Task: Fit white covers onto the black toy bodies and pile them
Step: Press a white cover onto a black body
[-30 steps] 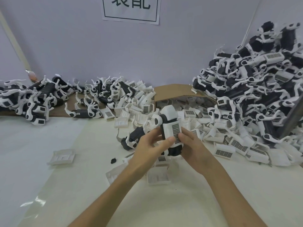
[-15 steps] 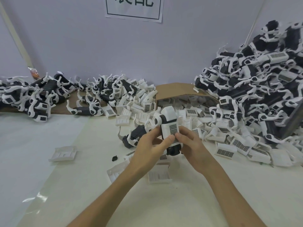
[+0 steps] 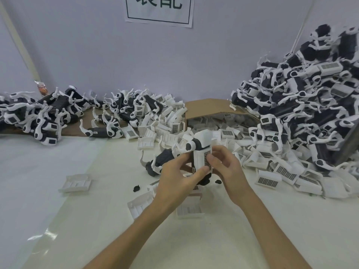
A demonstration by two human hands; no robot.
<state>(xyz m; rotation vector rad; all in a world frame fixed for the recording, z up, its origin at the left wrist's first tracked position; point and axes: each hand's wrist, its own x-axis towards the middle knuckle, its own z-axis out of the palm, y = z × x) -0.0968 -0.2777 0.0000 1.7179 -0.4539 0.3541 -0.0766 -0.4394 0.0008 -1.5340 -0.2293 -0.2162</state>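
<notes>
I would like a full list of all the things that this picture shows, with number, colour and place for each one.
held toy: one, black body with white cover, above the table centre
toy pile: many, black and white, heaped high at right
smaller toy heaps: many, black and white, back left and back centre
lying toy: one, black and white, just left of the held toy
cardboard box: one, brown, on its side, back centre
loose covers: many, white, spilling from the box; a few apart in front
small black parts: two, near the held toy
paper sign: one, white, on the wall
table: one, white
left hand: grips the held toy
right hand: pinches its cover
</notes>
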